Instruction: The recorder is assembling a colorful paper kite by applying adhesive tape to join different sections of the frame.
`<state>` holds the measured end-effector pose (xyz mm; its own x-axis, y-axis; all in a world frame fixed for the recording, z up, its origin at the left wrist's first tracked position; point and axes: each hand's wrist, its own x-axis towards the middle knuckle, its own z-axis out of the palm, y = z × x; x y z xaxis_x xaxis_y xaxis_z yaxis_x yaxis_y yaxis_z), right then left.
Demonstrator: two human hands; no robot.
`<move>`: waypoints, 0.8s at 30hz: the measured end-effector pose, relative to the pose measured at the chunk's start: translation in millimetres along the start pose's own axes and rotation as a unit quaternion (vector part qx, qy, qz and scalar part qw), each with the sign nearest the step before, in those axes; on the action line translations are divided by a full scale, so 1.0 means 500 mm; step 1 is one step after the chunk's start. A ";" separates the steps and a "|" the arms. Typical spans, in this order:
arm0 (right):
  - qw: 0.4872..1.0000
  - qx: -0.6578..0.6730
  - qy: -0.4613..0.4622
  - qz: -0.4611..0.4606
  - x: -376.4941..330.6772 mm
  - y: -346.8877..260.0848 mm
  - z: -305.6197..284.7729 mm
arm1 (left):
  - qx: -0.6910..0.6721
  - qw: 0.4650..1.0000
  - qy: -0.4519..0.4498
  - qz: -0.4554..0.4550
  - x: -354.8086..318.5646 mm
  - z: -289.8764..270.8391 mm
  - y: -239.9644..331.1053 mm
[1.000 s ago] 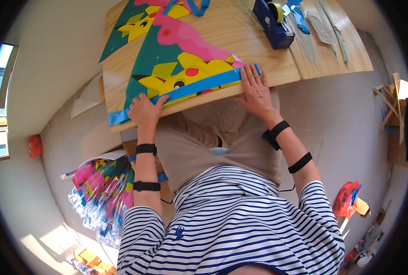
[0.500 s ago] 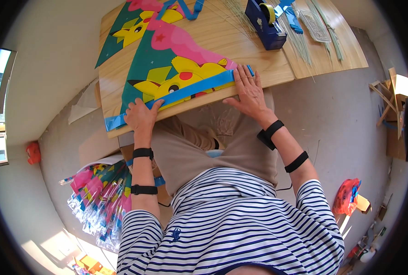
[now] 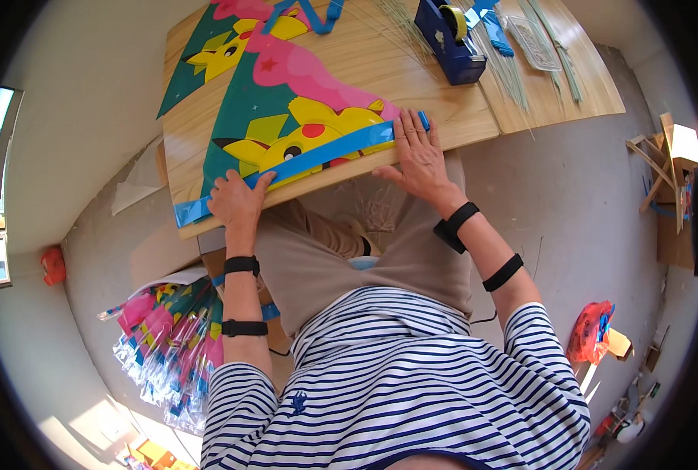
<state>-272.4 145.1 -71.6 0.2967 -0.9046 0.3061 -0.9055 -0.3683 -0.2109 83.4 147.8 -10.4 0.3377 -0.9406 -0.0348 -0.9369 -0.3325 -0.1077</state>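
Hands (image 3: 237, 200) (image 3: 419, 157) flat along kite's (image 3: 286, 117) blue edge strip (image 3: 302, 162)

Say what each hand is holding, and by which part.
Neither grips anything. Both press flat on the kite sheet's blue edge strip: left hand near its left end, right hand at its right end.

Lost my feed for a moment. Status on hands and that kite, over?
Left hand and right hand flat on the blue strip along the kite edge. Tape dispenser clear, far side.
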 end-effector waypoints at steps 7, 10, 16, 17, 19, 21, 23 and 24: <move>0.999 -0.022 -0.024 -0.007 0.006 -0.011 -0.012 | 0.001 0.999 0.049 0.019 0.000 0.020 -0.010; 0.998 -0.042 -0.023 -0.033 0.014 -0.012 -0.023 | 0.005 0.999 0.044 0.017 0.000 0.023 -0.011; 0.996 -0.007 -0.063 -0.060 0.026 0.011 -0.023 | 0.008 0.998 0.064 0.022 0.001 0.033 -0.010; 0.996 0.007 -0.061 -0.059 0.025 0.011 -0.021 | 0.009 0.996 0.082 0.023 0.000 0.038 -0.016; 0.996 0.024 -0.055 -0.059 0.023 0.014 -0.014 | 0.007 0.997 0.076 0.021 0.001 0.042 -0.022; 0.997 0.029 -0.047 -0.062 0.019 0.021 -0.003 | 0.000 0.997 0.070 0.022 0.001 0.041 -0.021; 0.996 0.030 -0.049 -0.061 0.019 0.025 0.000 | -0.008 0.998 0.067 0.021 0.005 0.044 -0.031; 0.996 0.032 -0.050 -0.062 0.019 0.026 0.000 | -0.019 0.996 0.081 0.031 0.006 0.045 -0.037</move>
<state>-281.5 131.9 -71.4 0.4368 -0.8671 0.2393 -0.8400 -0.4884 -0.2365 104.0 152.8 -31.1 0.2629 -0.9573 0.1203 -0.9594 -0.2726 -0.0727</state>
